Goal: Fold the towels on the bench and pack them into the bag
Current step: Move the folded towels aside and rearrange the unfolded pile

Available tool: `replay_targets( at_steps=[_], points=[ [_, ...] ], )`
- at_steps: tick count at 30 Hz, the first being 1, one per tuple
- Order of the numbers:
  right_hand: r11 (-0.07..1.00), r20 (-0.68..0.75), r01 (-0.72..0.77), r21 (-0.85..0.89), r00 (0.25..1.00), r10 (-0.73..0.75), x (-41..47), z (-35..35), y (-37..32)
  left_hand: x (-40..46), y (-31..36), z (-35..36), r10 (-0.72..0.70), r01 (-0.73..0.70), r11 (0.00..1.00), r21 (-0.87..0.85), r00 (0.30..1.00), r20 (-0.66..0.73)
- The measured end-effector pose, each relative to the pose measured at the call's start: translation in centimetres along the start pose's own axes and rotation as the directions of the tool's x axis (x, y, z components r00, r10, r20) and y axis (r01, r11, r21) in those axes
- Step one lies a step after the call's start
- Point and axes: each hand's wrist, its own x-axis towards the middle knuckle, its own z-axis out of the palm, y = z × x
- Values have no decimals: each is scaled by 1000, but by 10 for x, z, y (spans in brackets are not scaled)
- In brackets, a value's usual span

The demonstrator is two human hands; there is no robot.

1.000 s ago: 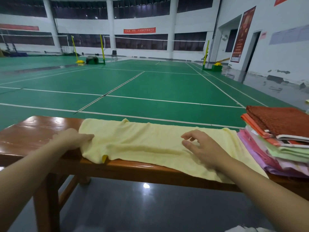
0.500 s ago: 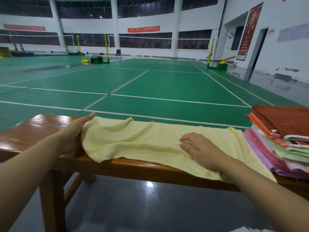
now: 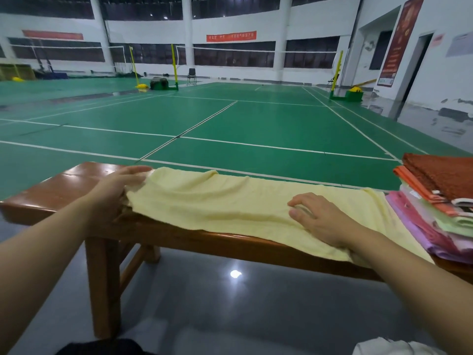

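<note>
a pale yellow towel [image 3: 230, 201] lies lengthwise along the wooden bench [image 3: 64, 185], its near edge drooping over the front rim. the left hand [image 3: 112, 190] is at the towel's left end, fingers reaching along the far edge – whether the thumb pinches the cloth is hidden under the fold. the right hand [image 3: 320, 219] rests on top of the towel toward its right part, fingers loosely bent and spread, pressing the cloth down. just beside the towel's right end sits a stack of folded towels [image 3: 440, 208] – rust, orange, green, pink, purple – cut off by the frame edge. a white object [image 3: 384, 348] at the bottom right is too cropped to identify.
</note>
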Motion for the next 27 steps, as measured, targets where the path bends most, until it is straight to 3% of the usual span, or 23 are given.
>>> replay_targets(
  at_steps=[7, 8, 11, 13, 14, 17, 20, 22, 24, 27],
  points=[
    [999, 6, -4, -37, 1000, 5, 0, -1, -3, -1, -19, -34, 64, 7, 896, 444, 987, -146],
    [999, 4, -3, -42, 1000, 3, 1, -1, -3, 0, -20, -39, 81, 22, 819, 573, 985, -154],
    [999, 7, 3, -46, 1000, -3, 1, -1, -4, 6, -21, -51, 160, 112, 417, 902, 968, -194],
    [999, 6, 5, -47, 1000, -4, 1, -1, -3, 8, -21, -50, 253, 218, 215, 952, 929, -270],
    [999, 2, 3, -50, 1000, -3, 1, -1, -4, 8, -20, -44, 294, 250, 162, 955, 911, -288],
    [996, -28, -2, -87, 1000, -1, 6, -2, -8, 12, -14, -13, 377, 149, 202, 968, 900, -218],
    [994, -90, -7, -109, 996, -3, 14, 1, -21, 22, -14, 28, 358, -70, 404, 912, 930, -87],
    [994, -108, -32, -106, 994, 21, 20, 4, -31, 27, -19, 50, 327, -165, 484, 859, 945, -2],
    [990, -81, -83, -114, 994, 74, 25, 7, -33, 31, -25, 66, 293, -209, 471, 857, 953, 71],
    [973, 9, -170, -158, 985, 174, 27, 11, -29, 37, -31, 75, 195, -140, 337, 931, 978, 76]
  ],
)
